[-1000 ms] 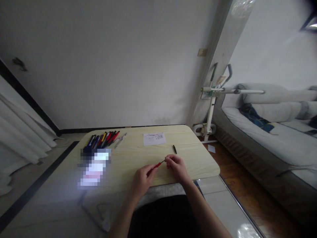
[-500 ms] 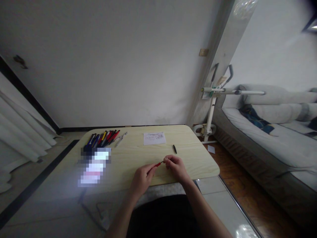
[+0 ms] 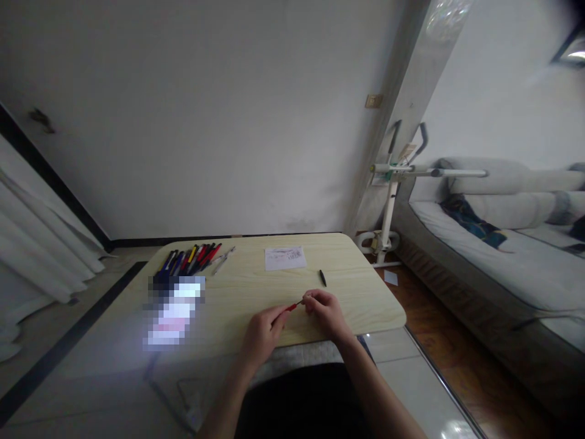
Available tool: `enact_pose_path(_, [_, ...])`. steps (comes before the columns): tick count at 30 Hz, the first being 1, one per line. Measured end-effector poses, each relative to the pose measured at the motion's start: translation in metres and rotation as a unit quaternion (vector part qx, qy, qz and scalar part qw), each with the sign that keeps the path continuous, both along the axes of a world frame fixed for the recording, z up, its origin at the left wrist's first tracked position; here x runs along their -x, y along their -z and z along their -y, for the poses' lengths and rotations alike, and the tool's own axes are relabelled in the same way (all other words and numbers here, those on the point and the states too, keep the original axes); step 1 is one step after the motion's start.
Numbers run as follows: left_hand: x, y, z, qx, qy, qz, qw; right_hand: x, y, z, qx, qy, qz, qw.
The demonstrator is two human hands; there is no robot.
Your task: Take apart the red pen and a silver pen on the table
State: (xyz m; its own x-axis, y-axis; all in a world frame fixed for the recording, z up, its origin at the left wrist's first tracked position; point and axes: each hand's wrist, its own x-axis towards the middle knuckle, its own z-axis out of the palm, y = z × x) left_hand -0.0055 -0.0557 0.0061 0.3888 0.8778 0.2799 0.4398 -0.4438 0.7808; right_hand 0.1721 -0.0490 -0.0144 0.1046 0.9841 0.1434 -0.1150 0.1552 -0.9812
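In front of me, over the near side of the table, my left hand [image 3: 265, 331] is closed around a slim red pen [image 3: 291, 307]. From its right end a thin dark part reaches to the fingertips of my right hand [image 3: 323, 308]. Those fingers are pinched together at that end, and they hide the very tip. A short black piece [image 3: 322, 278], like a pen cap or pen part, lies on the table just beyond my right hand. Farther back rests a white sheet of paper [image 3: 285, 258] with dark writing or drawing on it.
Several pens and markers [image 3: 189, 259] lie in a row at the table's [image 3: 365, 305] back left, with clear pens [image 3: 223, 261] beside them. A bright pixelated object [image 3: 173, 314] is at the left. White exercise equipment [image 3: 388, 213] and a bed [image 3: 484, 244] stand to the right.
The whole view has shifted slightly with my head. Both hands keep nearly the same hold on the red pen, and nothing on the table has moved.
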Motion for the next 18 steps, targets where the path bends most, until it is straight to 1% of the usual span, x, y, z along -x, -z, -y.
enact_pose_path(4, [-0.0008, -0.0017, 0.0013, -0.001, -0.017, 0.000, 1.000, -0.0004, -0.0005, 0.0008, 0.003, 0.003, -0.015, 1.000])
enact_pose_path(12, [-0.0016, -0.0006, 0.0014, -0.006, -0.020, 0.005, 1.000, 0.0008, 0.0040, -0.0004, -0.004, 0.024, -0.052, 0.998])
enact_pose_path(18, [-0.0014, -0.0014, 0.0013, 0.002, -0.029, 0.008, 1.000, 0.0007, 0.0036, 0.0001, -0.002, 0.011, -0.055, 0.998])
